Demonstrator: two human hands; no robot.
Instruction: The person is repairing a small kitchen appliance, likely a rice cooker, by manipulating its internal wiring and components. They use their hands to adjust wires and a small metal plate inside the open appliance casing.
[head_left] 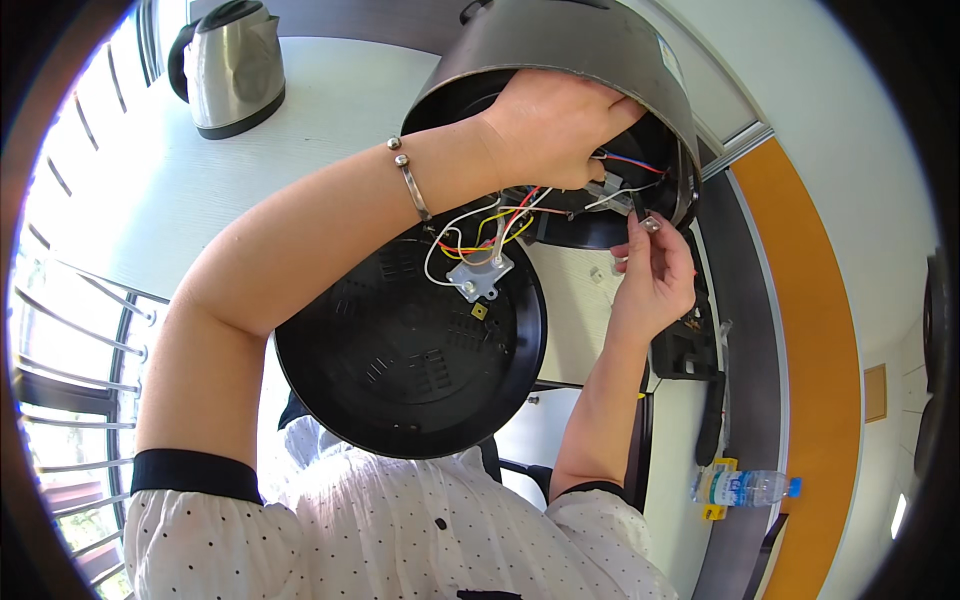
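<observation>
A dark, round cooker housing (560,45) lies tipped with its open underside toward me. My left hand (560,125) reaches into it, its fingers curled beside red and blue wires and a pale terminal block (608,192). What those fingers hold is hidden. At the housing's lower right rim my right hand (655,275) pinches a small, dark piece with a shiny metal end, its kind unclear. A black round base cover (400,350) hangs below my left forearm. Coloured wires (480,235) run from the housing to a grey metal bracket plate (480,275) over the cover.
A steel electric kettle (238,75) stands on the white table (330,100) at the far left. To the right are a black tool case (685,345) and a clear water bottle (750,488) lying on its side. A barred window (75,400) is at left.
</observation>
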